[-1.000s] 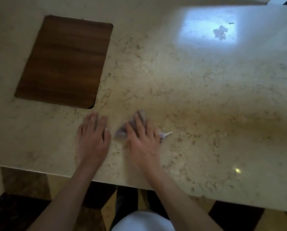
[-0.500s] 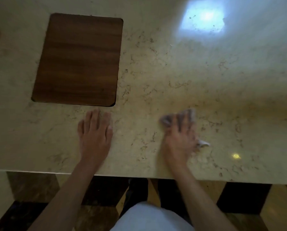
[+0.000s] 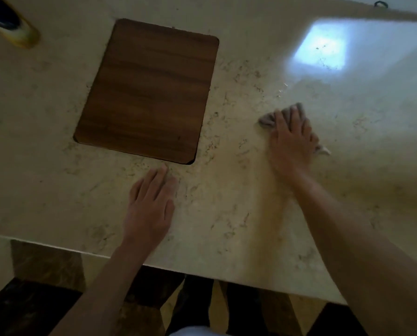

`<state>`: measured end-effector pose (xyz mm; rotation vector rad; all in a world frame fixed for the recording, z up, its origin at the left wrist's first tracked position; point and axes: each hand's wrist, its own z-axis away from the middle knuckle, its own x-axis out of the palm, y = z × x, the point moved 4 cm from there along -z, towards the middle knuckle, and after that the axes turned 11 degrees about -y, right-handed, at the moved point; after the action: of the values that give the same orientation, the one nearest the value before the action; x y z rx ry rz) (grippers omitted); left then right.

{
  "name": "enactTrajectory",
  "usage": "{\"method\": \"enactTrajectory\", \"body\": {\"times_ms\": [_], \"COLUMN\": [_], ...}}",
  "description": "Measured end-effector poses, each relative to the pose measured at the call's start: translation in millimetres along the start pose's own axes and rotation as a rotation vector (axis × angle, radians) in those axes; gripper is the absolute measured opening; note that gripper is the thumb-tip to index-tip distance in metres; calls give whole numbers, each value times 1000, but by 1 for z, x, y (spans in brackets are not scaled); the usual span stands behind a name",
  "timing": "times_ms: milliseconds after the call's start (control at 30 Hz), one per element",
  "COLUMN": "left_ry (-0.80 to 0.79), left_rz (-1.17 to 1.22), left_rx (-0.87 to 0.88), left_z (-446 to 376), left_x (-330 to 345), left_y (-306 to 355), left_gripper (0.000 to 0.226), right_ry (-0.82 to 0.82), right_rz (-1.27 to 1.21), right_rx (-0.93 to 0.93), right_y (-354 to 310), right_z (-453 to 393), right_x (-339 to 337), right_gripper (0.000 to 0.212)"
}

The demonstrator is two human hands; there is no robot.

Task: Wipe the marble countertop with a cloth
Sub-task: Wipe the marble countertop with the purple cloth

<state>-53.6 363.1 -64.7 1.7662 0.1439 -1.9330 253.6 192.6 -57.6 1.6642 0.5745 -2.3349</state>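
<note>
The cream marble countertop (image 3: 239, 214) with brown veins fills most of the view. My right hand (image 3: 290, 144) lies flat on a small grey cloth (image 3: 267, 121), pressing it onto the marble right of centre; cloth corners stick out past the fingers and at the right side of the hand. My left hand (image 3: 151, 204) rests palm down on the bare marble near the front edge, fingers slightly apart, holding nothing.
A dark wooden rectangular board (image 3: 149, 90) is set in the countertop just beyond my left hand. A yellow and dark object (image 3: 11, 25) sits at the far left corner. A bright window reflection (image 3: 321, 48) shines at the back right. The floor and my legs show below the front edge.
My right hand has slid the cloth to the right and farther from me across the marble. My left hand has stayed flat in about the same place.
</note>
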Motion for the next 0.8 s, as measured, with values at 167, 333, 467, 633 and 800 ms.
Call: {"method": "enactTrajectory", "body": {"times_ms": [167,333,467,633,800], "left_ry": [-18,14,48,-18,-50], "left_rz": [15,48,148,109,39], "left_rx": [-16,6,-163,-405,-485], "left_z": [-2,-3,5,34,31], "left_x": [2,2,2,19,19], "left_y": [-3,-4,9,53,57], "left_gripper": [48,46,45,50,52], "right_ry": [-16,-213,-196,7,-60], "right_rz": [86,169,338,127,152], "right_rx": [-452,-1148,-1263,-515,-839], "right_y": [-87,-75,-25,-17,-45], "right_z": [60,212,126,-62,54], "right_x": [39,78,47,-14,22], "right_gripper": [49,43,56,50,51]}}
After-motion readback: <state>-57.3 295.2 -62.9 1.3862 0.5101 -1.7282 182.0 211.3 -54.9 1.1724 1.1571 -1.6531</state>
